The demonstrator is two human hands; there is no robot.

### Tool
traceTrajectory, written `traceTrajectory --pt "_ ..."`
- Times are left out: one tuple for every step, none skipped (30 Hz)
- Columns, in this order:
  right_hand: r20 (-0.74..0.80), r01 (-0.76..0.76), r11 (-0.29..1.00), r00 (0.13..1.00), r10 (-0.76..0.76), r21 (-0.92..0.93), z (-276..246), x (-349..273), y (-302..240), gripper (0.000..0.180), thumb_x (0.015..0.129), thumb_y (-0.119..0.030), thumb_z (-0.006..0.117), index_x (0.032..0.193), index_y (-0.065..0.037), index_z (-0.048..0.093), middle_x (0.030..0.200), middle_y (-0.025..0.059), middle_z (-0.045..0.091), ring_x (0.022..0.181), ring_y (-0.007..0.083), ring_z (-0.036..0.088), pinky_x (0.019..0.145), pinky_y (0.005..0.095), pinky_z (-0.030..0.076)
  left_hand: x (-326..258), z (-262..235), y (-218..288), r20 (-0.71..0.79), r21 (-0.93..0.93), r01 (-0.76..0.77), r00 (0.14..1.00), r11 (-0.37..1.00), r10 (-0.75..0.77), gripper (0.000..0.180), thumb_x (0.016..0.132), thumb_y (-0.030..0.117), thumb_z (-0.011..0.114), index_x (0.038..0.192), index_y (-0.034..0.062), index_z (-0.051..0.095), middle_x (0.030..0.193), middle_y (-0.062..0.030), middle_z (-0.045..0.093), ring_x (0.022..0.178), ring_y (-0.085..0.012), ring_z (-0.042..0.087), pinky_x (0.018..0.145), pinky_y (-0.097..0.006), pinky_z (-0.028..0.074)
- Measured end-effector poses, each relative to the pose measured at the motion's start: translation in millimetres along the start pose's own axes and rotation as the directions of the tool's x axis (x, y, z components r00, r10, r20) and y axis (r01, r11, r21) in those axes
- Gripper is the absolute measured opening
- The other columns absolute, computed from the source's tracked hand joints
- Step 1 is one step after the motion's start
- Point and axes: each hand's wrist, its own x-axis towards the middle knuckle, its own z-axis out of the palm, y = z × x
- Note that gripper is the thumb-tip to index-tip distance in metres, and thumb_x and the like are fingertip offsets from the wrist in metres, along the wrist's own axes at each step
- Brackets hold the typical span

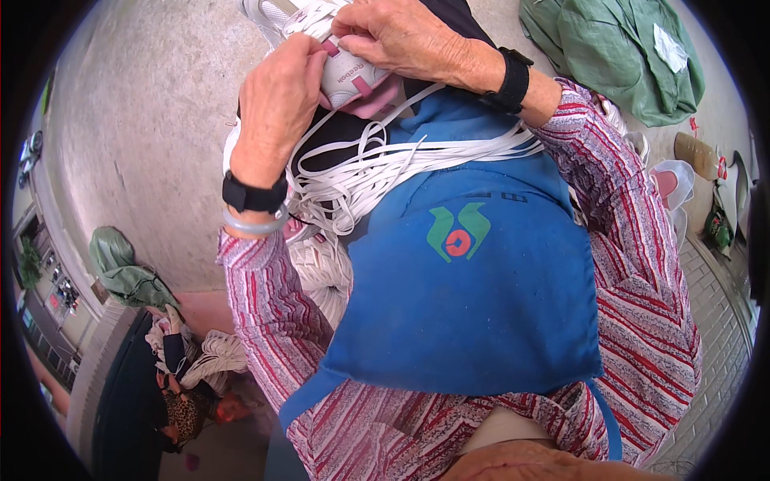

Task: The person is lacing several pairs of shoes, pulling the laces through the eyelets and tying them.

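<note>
A white and pink sneaker (350,78) rests on my lap at the top of the view, its tongue turned toward me. My left hand (281,92) pinches the tongue's edge near a pink loop. Beside it, thumb and bent finger of my right hand (401,40) are pressed together at the lacing; what lies between them is mostly hidden. White lace (317,16) runs across the shoe just beyond my fingers. A loose bundle of white shoelaces (417,160) drapes over my blue apron (473,313) below both wrists.
Green sacks lie on the concrete floor, one at the upper right (626,56) and one at the left (128,268). More white laces (321,276) hang by my left forearm. Another person (188,409) sits at the lower left near bundled laces. Plastic containers (674,184) stand at the right.
</note>
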Motion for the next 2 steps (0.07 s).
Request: traceTrajectory --pt "-0.001 0.009 1.0 1.0 -0.009 -0.002 -0.8 -0.2 0.2 0.017 0.087 -0.015 0.065 0.093 0.001 0.063 0.086 0.0214 0.056 0.081 0.0385 0.059 0.072 0.0442 0.048 -7.0 2.6 0.6 -0.049 -0.068 0.037 0.998 0.997 -0.04 0.016 0.093 0.019 0.064 0.102 0.0059 0.064 0.085 -0.0182 0.069 0.081 -0.0329 0.07 0.07 -0.043 0.053" --pt "0.025 -0.031 0.999 0.999 0.032 -0.028 -0.3 -0.2 -0.3 0.017 0.087 -0.016 0.065 0.095 0.0 0.063 0.087 0.0214 0.057 0.083 0.0386 0.059 0.074 0.0439 0.048 -7.3 4.7 -1.8 -0.061 -0.075 0.024 0.998 0.997 -0.028 0.016 0.093 0.019 0.064 0.102 0.0059 0.064 0.085 -0.0182 0.069 0.081 -0.0329 0.07 0.07 -0.043 0.053"
